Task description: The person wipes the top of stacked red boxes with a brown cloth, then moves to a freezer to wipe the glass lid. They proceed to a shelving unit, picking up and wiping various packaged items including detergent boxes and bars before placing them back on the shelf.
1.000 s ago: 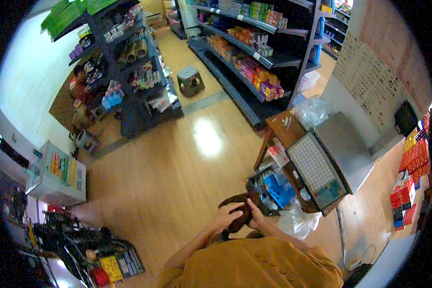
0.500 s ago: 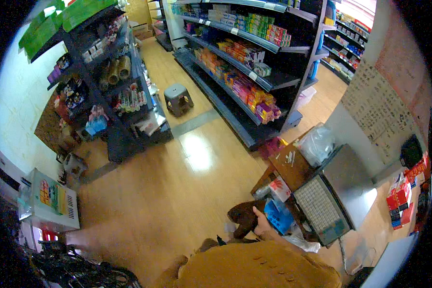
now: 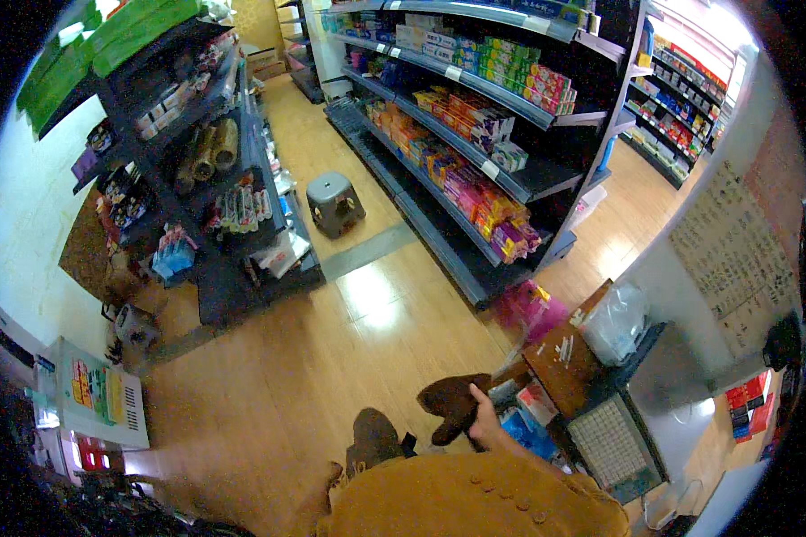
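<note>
My right hand (image 3: 485, 421) is closed around a dark brown soft thing (image 3: 450, 404) and holds it in front of my chest, just left of a small wooden counter (image 3: 564, 362). My mustard-coloured sleeve and front (image 3: 475, 497) fill the lower edge. My left hand is out of sight. A dark brown shoe (image 3: 372, 438) shows on the wooden floor below the brown thing.
A long shelf unit (image 3: 475, 152) of colourful packets runs along the right of the aisle, and a darker shelf rack (image 3: 197, 179) stands at the left. A grey stool (image 3: 334, 204) sits in the aisle. A grey machine with a keypad (image 3: 611, 443) and a clear plastic bag (image 3: 613, 322) are at my right.
The view has swung up toward the aisle. Both hands were on the brown thing a second ago; now only the right hand shows on it, and the left has left the picture.
</note>
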Demonstrator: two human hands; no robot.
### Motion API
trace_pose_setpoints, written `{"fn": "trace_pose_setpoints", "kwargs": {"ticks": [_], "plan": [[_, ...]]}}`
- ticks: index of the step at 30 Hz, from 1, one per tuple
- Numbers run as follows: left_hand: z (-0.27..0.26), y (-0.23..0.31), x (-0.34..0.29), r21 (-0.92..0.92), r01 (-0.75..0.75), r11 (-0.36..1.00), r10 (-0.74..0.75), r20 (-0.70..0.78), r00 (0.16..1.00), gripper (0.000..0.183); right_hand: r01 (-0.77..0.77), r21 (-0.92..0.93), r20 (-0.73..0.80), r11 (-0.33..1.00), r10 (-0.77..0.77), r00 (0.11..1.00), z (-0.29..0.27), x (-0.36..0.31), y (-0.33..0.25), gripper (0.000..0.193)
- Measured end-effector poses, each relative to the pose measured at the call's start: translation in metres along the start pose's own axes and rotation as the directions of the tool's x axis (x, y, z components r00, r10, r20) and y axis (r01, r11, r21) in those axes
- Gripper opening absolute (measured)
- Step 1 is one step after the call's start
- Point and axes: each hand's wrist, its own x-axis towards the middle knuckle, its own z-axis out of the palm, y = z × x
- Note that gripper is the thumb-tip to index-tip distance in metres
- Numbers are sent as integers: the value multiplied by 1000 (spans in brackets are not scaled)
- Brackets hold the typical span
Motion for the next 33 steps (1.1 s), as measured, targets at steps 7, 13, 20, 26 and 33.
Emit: {"fn": "trace_pose_setpoints", "kwargs": {"ticks": [7,13,20,26,33], "plan": [[-73,14,83,153,13,988,-24,65,998,22,153,43,-281,987,-135,950,40,60,-28,37],[-160,71,179,260,2,966,-36,126,991,22,460,2,-251,888,-445,860,119,116,-71,47],[-199,193,271,100,-67,993,49,171,984,21,693,36,-220,720,-671,708,182,147,-151,44],[-178,281,317,71,-227,971,200,275,940,22,772,93,-95,629,-766,636,235,177,-229,35],[-216,338,364,475,-368,800,222,335,916,22,869,-93,-78,486,-874,480,247,242,-300,46]]}}
